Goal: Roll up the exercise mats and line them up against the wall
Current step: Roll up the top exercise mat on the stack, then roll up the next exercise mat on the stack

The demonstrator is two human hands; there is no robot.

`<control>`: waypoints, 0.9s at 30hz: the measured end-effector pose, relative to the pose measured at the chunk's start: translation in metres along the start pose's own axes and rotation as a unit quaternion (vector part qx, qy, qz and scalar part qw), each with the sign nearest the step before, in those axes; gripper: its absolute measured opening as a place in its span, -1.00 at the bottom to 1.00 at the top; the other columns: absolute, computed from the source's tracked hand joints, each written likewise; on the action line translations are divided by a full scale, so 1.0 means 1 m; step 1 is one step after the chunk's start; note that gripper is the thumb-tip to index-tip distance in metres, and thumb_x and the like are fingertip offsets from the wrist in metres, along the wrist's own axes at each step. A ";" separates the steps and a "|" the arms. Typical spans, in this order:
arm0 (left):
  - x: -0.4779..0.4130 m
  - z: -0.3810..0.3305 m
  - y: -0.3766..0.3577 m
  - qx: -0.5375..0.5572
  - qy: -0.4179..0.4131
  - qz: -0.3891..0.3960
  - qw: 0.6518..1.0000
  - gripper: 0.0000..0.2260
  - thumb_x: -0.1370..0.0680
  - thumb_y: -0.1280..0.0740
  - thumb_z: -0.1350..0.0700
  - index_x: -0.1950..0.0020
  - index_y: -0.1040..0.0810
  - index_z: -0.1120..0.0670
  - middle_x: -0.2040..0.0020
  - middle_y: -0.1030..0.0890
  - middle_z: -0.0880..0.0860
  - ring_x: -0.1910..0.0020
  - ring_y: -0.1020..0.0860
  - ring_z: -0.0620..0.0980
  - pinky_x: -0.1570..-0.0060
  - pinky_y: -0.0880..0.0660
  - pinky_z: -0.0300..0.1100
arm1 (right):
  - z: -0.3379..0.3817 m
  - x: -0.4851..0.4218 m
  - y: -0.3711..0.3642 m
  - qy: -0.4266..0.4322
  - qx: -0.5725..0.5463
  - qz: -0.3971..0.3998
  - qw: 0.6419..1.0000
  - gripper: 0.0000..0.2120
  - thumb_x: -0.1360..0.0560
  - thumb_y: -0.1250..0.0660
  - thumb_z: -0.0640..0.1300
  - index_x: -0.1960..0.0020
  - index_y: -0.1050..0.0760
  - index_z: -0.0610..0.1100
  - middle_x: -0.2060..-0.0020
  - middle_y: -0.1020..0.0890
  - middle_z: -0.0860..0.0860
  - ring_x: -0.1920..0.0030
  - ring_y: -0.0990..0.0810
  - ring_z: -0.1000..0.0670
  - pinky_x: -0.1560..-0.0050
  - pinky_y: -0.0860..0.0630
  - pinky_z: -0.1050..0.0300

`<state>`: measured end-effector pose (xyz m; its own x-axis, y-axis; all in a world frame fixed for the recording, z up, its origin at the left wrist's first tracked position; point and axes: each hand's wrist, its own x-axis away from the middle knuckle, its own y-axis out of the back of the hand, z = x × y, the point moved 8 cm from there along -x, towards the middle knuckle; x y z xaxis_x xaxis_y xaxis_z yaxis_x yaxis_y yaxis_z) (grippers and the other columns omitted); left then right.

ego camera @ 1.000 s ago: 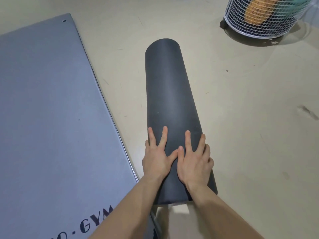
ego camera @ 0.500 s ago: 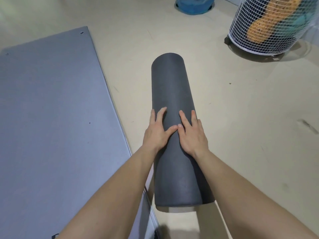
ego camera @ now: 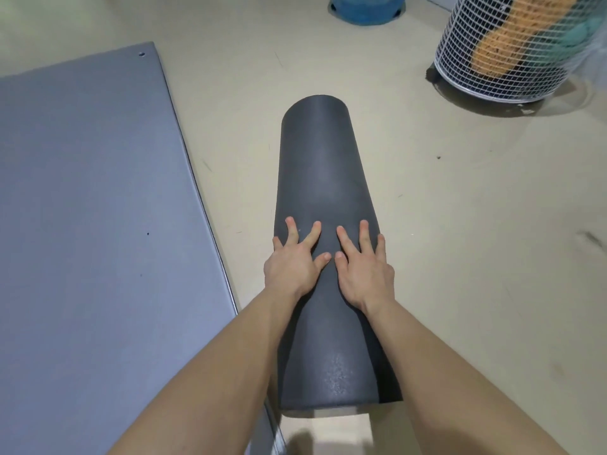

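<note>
A dark grey exercise mat, rolled into a thick cylinder point(ego camera: 323, 178), lies on the beige floor and points away from me. My left hand point(ego camera: 294, 261) and my right hand point(ego camera: 363, 266) press side by side on its top near the middle, fingers spread and straight, thumbs almost touching. To the left, a blue-grey mat point(ego camera: 92, 231) lies flat and unrolled, with a small eyelet hole near its far corner.
A white wire basket point(ego camera: 512, 60) holding orange and teal items stands at the far right. A blue round container point(ego camera: 366, 8) sits at the top edge. Bare floor lies to the right of the roll.
Both hands have slid forward along the roll, from its near end to its middle, and the fingers have spread. The view has tilted up, bringing the blue container into sight.
</note>
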<state>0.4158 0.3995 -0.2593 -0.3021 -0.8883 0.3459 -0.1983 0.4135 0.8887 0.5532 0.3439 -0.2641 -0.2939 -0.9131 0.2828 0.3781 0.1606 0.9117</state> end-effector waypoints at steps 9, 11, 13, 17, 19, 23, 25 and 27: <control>0.060 0.014 0.027 0.111 -0.018 0.043 0.993 -0.41 -0.71 -0.18 -0.13 -0.69 -0.01 -0.18 -0.70 -0.06 0.09 -0.64 -0.19 0.11 -0.56 -0.23 0.00 | 0.028 0.041 0.045 0.032 -0.006 0.016 0.999 -0.41 -0.71 -0.04 0.16 -0.68 0.07 0.15 -0.69 0.11 -0.04 -0.65 0.01 -0.23 -0.54 -0.23 -0.26; 0.077 0.014 0.031 0.109 -0.021 0.047 0.993 -0.42 -0.70 -0.22 -0.10 -0.69 -0.09 -0.14 -0.67 -0.18 0.09 -0.61 -0.24 0.11 -0.56 -0.23 -0.02 | 0.039 0.060 0.046 0.042 0.006 0.018 0.999 -0.39 -0.69 -0.08 0.13 -0.68 0.02 0.10 -0.69 0.08 -0.04 -0.64 0.00 -0.24 -0.55 -0.23 -0.21; 0.093 0.014 0.042 0.116 -0.030 0.040 0.992 -0.45 -0.69 -0.25 -0.04 -0.67 -0.19 -0.07 -0.61 -0.34 0.06 -0.55 -0.34 0.10 -0.51 -0.29 -0.06 | 0.045 0.076 0.046 0.046 0.021 0.023 0.998 -0.39 -0.68 -0.11 0.11 -0.68 -0.02 0.07 -0.68 0.05 -0.04 -0.64 -0.02 -0.24 -0.55 -0.23 -0.19; 0.124 0.025 0.059 0.119 -0.011 0.028 0.992 -0.50 -0.70 -0.25 0.00 -0.64 -0.28 -0.03 -0.55 -0.44 0.03 -0.48 -0.43 0.11 -0.41 -0.37 -0.06 | 0.053 0.101 0.056 0.042 0.034 0.017 0.998 -0.40 -0.68 -0.13 0.07 -0.67 -0.07 0.01 -0.68 -0.03 -0.07 -0.62 -0.09 -0.23 -0.54 -0.26 -0.15; 0.137 0.038 0.064 0.118 0.014 0.029 0.993 -0.51 -0.70 -0.24 -0.03 -0.63 -0.30 -0.04 -0.52 -0.46 0.05 -0.44 -0.46 0.12 -0.39 -0.43 0.00 | 0.062 0.113 0.064 0.046 0.039 0.012 0.998 -0.41 -0.68 -0.13 0.06 -0.66 -0.09 -0.01 -0.67 -0.07 -0.08 -0.61 -0.12 -0.23 -0.54 -0.27 -0.15; 0.162 0.063 0.071 0.117 0.053 0.035 0.991 -0.52 -0.69 -0.24 -0.02 -0.61 -0.31 -0.02 -0.46 -0.52 0.08 -0.36 -0.53 0.12 -0.36 -0.48 0.02 | 0.088 0.131 0.075 0.062 0.042 0.014 0.997 -0.45 -0.68 -0.14 0.03 -0.64 -0.15 -0.03 -0.65 -0.14 -0.09 -0.57 -0.18 -0.23 -0.47 -0.33 -0.14; 0.175 0.076 0.073 0.120 0.072 0.035 0.989 -0.53 -0.69 -0.25 -0.01 -0.60 -0.33 -0.02 -0.45 -0.53 0.09 -0.32 -0.57 0.11 -0.34 -0.49 0.01 | 0.104 0.139 0.077 0.074 0.039 0.019 0.996 -0.46 -0.68 -0.14 0.02 -0.63 -0.18 -0.04 -0.63 -0.17 -0.09 -0.55 -0.21 -0.22 -0.43 -0.36 -0.13; 0.187 0.092 0.074 0.123 0.090 0.038 0.988 -0.54 -0.69 -0.26 -0.01 -0.60 -0.33 -0.02 -0.50 -0.48 0.08 -0.39 -0.52 0.12 -0.37 -0.46 0.01 | 0.120 0.146 0.077 0.085 0.038 0.018 0.995 -0.46 -0.68 -0.15 0.02 -0.63 -0.19 -0.06 -0.62 -0.20 -0.09 -0.55 -0.23 -0.22 -0.42 -0.37 -0.13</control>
<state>0.2588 0.2825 -0.1567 -0.1588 -0.8652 0.4756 -0.4094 0.4961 0.7657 0.4341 0.2681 -0.1166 -0.1257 -0.9553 0.2677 0.3156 0.2173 0.9237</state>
